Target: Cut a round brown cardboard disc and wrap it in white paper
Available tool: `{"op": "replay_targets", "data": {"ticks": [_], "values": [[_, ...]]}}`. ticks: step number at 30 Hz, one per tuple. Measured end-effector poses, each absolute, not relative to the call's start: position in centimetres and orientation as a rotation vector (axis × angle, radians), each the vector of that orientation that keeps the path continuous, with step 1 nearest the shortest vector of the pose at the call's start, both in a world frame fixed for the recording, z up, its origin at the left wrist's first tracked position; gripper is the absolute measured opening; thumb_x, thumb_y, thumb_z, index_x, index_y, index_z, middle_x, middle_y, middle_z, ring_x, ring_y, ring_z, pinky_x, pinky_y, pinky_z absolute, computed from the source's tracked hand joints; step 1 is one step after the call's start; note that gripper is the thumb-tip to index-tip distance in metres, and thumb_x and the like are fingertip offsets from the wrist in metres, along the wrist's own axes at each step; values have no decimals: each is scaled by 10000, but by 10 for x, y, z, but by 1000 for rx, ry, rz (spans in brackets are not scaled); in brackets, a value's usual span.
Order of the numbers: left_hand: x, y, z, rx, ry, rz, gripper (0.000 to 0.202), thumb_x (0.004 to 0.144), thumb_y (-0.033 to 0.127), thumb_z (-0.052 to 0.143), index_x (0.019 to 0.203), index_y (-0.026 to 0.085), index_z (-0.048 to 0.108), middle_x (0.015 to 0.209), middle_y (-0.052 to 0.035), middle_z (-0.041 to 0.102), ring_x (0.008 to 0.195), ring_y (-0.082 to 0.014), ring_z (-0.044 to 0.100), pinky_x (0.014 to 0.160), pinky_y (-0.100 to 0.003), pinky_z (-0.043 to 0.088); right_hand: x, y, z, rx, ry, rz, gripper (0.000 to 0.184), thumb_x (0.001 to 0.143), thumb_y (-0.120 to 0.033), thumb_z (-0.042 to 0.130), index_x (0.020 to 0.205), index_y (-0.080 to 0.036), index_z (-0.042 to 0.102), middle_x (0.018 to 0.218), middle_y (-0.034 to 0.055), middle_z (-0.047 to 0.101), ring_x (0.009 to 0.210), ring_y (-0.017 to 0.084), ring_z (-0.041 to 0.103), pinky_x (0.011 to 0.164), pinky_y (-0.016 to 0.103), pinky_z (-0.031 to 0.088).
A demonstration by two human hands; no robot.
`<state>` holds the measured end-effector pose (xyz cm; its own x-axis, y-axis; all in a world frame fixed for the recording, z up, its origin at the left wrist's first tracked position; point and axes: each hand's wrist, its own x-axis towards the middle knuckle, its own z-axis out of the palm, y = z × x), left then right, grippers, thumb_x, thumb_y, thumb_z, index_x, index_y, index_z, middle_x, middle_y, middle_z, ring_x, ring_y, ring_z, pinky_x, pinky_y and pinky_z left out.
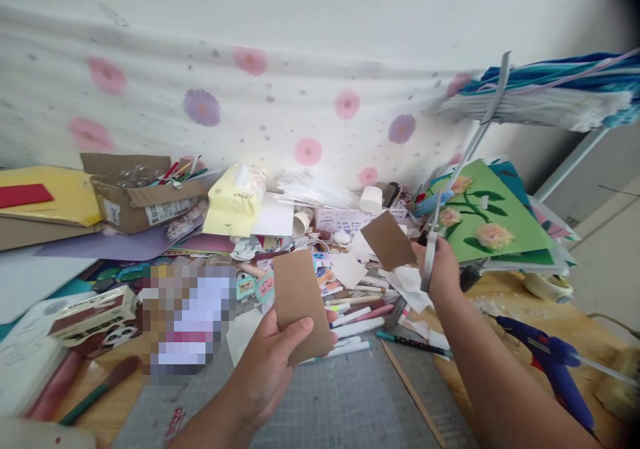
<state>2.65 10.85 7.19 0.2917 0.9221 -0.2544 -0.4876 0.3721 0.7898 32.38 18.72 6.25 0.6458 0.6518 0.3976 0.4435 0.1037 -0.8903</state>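
One plain card (296, 285): unattached, fingers of left hand (274, 355) grasping it.
Ribbed card (386, 241): unattached; right hand (445, 267) partly hidden, grasp uncertain.
Remaining: unclear.

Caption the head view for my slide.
Left hand grips a brown cardboard rectangle over a cluttered table; a second cardboard piece shows at the right hand.
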Motion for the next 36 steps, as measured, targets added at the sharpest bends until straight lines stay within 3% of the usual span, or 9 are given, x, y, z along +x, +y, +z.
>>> {"op": "replay_targets", "data": {"ticks": [4,7,11,13,18,24,30,33,36], "values": [[25,110,71,678,775,1030,327,757,238,715,1053,169,594,934,-96,753,865,-252,704,755,-331,516,288,161,57,-1449,-966,260,490,784,-413,591,1210,-197,480,907,76,726,863,276,694,790,434,520],[25,111,68,705,745,974,301,764,233,699,1040,173,597,913,-94,752,806,-243,704,717,-333,515,252,133,60,-1376,-1055,466,490,752,-415,682,1169,-212,522,927,78,732,889,276,689,843,448,500],[26,109,67,757,689,858,274,750,219,678,1009,149,622,874,-94,741,720,-231,693,695,-347,511,219,122,72,-1127,-1054,1085,533,694,-435,761,1118,-200,539,908,82,731,799,260,711,733,393,546],[27,108,68,773,681,834,281,735,200,675,1007,144,631,894,-93,736,715,-229,690,679,-341,509,210,124,77,-1029,-1003,1188,545,670,-414,787,1102,-196,537,873,63,726,769,231,709,715,357,553],[27,108,67,748,673,830,286,744,186,678,1024,151,632,914,-87,732,716,-237,698,689,-354,519,204,124,77,-1033,-998,1181,527,682,-395,786,1102,-204,531,818,8,682,663,159,666,623,278,543],[27,110,70,705,682,952,203,759,220,692,944,148,651,816,-76,733,708,-225,703,658,-313,525,202,93,59,-1091,-1198,1171,401,862,-450,603,1174,-219,506,657,-48,581,488,103,540,459,218,433],[24,105,74,851,685,655,294,737,261,685,1005,159,623,796,-91,732,642,-230,697,490,-253,482,198,89,64,-1080,-1094,1102,465,776,-426,687,1150,-213,513,858,21,638,654,165,608,544,273,499],[20,104,75,959,692,437,345,694,306,718,992,156,632,741,-85,722,562,-192,665,417,-198,421,203,92,67,-1142,-1033,999,480,724,-378,730,1131,-208,539,837,14,633,720,188,607,602,293,509],[18,108,76,986,726,515,356,696,403,714,946,157,654,697,-60,689,497,-145,610,405,-189,398,209,93,62,-1180,-936,901,493,709,-328,726,1153,-221,539,809,-10,602,672,163,576,570,267,483]]}}
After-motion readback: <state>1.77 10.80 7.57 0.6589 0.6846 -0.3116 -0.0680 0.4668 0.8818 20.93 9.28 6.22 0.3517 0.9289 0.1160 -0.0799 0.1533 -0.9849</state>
